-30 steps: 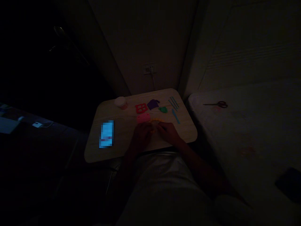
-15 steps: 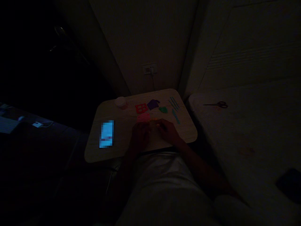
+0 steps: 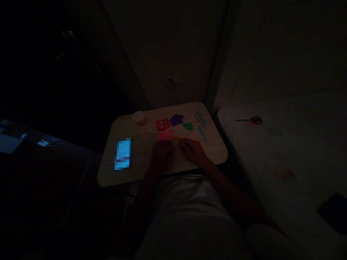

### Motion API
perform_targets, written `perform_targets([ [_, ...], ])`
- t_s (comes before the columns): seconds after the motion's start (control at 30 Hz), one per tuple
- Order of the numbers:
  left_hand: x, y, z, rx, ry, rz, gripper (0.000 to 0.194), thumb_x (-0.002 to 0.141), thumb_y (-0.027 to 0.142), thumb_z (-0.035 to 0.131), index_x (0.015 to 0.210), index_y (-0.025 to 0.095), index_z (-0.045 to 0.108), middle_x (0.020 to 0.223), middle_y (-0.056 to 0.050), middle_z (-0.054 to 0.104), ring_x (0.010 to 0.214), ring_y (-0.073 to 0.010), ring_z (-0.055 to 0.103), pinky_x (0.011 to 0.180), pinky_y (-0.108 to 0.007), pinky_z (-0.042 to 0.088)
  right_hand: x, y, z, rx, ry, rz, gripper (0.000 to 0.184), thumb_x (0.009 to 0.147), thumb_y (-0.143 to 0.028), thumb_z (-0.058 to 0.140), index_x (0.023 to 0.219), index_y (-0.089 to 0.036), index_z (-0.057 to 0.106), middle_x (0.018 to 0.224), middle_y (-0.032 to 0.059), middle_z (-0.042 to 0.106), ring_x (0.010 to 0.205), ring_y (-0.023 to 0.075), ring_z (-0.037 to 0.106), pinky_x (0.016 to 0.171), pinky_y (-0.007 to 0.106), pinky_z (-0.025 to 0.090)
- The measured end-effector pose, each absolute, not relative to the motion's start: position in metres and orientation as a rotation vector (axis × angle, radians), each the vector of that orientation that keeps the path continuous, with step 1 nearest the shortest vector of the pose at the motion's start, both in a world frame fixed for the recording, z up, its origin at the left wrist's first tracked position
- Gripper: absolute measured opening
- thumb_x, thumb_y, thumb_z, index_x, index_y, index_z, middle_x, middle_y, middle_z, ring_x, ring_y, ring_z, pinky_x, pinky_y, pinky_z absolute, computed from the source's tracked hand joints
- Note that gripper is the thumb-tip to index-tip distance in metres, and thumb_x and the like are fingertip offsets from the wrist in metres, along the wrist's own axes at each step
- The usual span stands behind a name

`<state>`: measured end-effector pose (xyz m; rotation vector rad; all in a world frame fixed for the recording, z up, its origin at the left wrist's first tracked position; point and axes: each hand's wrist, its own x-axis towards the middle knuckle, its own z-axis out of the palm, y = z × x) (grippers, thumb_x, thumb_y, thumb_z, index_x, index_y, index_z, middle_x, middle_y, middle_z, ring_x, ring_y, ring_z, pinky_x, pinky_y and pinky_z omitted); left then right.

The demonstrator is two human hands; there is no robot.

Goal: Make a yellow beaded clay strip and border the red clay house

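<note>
On a small pale table, my left hand (image 3: 162, 153) is curled, its fingertips bent down at the near edge of a pink mould-like plate (image 3: 165, 135). My right hand (image 3: 193, 150) faces it a short gap away, thumb and fingers bent inward. A thin yellow-orange strip (image 3: 178, 137) shows just beyond the fingertips, its right end by my right fingers. Darkness hides whether either hand grips anything. Behind lie a red frame-shaped cutter (image 3: 163, 124), a purple pot-shaped piece (image 3: 176, 120) and a green piece (image 3: 188, 125).
A lit phone (image 3: 123, 154) lies on the table's left side. A round tub (image 3: 139, 118) stands at the back left. Thin blue-green sticks (image 3: 200, 118) and a blue-green plastic knife (image 3: 202, 133) lie to the right. Scissors (image 3: 251, 120) rest on the pale surface beyond the table.
The fingers of both hands have shifted very slightly around the yellow-orange strip. The table pieces stay in place, and the objects on the table look a little brighter.
</note>
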<state>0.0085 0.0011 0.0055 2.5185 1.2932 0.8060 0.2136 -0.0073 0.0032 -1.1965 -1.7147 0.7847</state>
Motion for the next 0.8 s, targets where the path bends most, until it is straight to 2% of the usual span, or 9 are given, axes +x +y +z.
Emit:
perform_targets([
  [0.2,0.0085,0.0007,0.0063,2.496,1.292,0.817,0.021,0.091,0.019,0.054,0.107,0.022,0.067,0.12,-0.009,0.064,0.118,-0.0267,0.053,0.106,-0.048,0.043,0.2138,-0.0069,-0.0011,-1.267,-1.783,0.768,0.027,0.093,-0.039,0.062,0.079,-0.017,0.07,0.07,0.0012,0.066,0.063,0.0137,0.054,0.062,0.025,0.035],
  [0.43,0.0083,0.0012,0.0077,2.514,1.255,0.83,0.02,0.092,0.02,0.054,0.106,0.021,0.067,0.12,-0.01,0.064,0.117,-0.0264,0.054,0.105,-0.047,0.044,0.2139,-0.0058,-0.0029,-1.264,-1.784,0.759,0.034,0.092,-0.04,0.062,0.066,-0.016,0.063,0.063,-0.0002,0.06,0.06,0.0127,0.051,0.061,0.025,0.031],
  [0.63,0.0084,0.001,0.0046,2.496,1.276,0.853,0.019,0.093,0.021,0.054,0.108,0.022,0.067,0.12,-0.009,0.064,0.116,-0.0263,0.054,0.105,-0.048,0.045,0.214,-0.0055,-0.0004,-1.248,-1.735,0.73,0.026,0.093,-0.034,0.057,0.074,-0.017,0.064,0.072,0.0025,0.065,0.065,0.0149,0.055,0.063,0.026,0.036],
  [0.8,0.0084,0.0016,0.0047,2.491,1.271,0.841,0.02,0.092,0.02,0.055,0.107,0.022,0.068,0.119,-0.009,0.065,0.116,-0.0262,0.055,0.105,-0.047,0.045,0.2132,-0.0057,-0.0004,-1.226,-1.721,0.743,0.018,0.091,-0.03,0.061,0.094,-0.018,0.073,0.09,0.0068,0.075,0.077,0.0187,0.065,0.071,0.028,0.045],
])
